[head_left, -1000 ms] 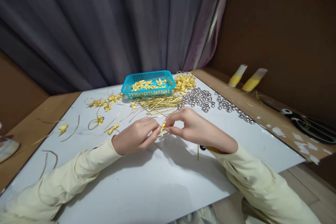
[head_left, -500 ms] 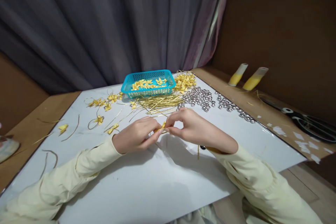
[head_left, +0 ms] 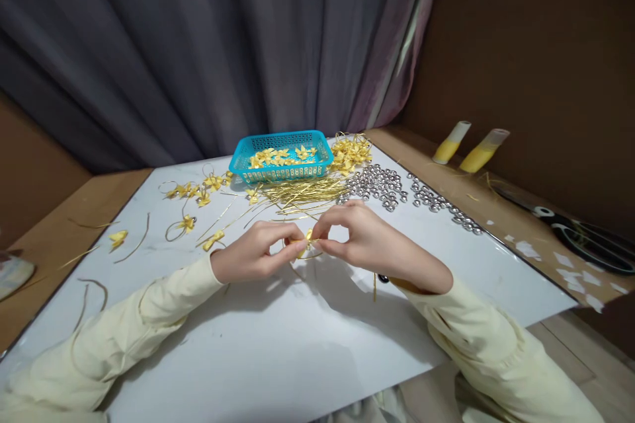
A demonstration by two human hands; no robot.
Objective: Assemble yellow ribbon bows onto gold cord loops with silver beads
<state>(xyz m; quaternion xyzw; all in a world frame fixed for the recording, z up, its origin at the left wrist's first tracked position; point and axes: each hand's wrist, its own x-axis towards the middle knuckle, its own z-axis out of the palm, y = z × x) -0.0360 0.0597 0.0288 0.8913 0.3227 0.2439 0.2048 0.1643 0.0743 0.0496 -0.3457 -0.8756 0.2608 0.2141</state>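
A small yellow bow (head_left: 308, 234) sits between the fingertips, above the tabletop (head_left: 278, 344). The left hand (head_left: 258, 251) pinches the bow; the right hand (head_left: 360, 234) pinches thin gold cord (head_left: 311, 256) beside it. The step looks like fitting cord to ribbon, though fingers hide the join; the next move likely calls for a steady left grip and fine right-hand control.

Lots of shine, some dull cloth
In the grip, the yellow ribbon (head_left: 308, 234) looks silky. Beyond it, gold strings (head_left: 303, 192) gleam and the blue basket (head_left: 288, 176) is smooth plastic. Beyond and right, silver beads (head_left: 377, 182) shine like metal. Below the grip, the white tabletop (head_left: 248, 344) is glossy. Far behind, the curtain (head_left: 198, 46) is matt cloth.
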